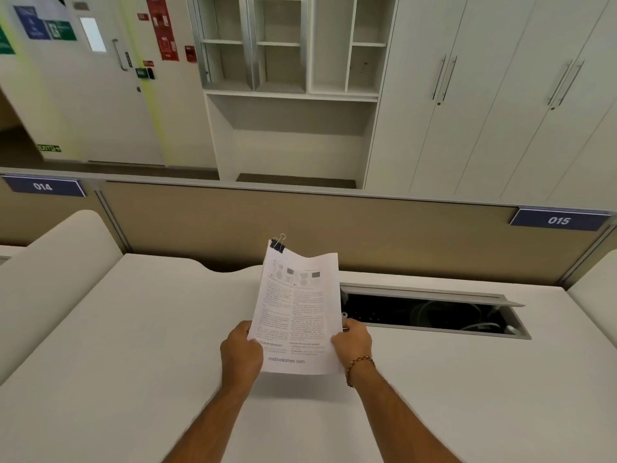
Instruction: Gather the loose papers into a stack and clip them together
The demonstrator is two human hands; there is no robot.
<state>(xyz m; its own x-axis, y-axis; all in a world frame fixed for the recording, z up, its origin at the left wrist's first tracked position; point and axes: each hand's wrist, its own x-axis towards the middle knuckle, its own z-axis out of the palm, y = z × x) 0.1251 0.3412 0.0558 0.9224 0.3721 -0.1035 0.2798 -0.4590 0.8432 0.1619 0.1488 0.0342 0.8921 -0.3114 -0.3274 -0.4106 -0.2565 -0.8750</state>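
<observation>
A stack of printed white papers [295, 309] is held up above the white desk [133, 345], tilted slightly to the left. A black binder clip [277, 244] with silver handles grips the stack's top left corner. My left hand [241, 354] holds the stack's lower left edge. My right hand [352, 342], with a beaded bracelet on the wrist, holds the lower right edge. The sheets look aligned into one stack.
An open cable hatch [430, 312] with dark wiring inside lies in the desk just right of the papers. A beige partition [207, 225] with number plates 014 and 015 closes the desk's far side. White cabinets and shelves stand beyond.
</observation>
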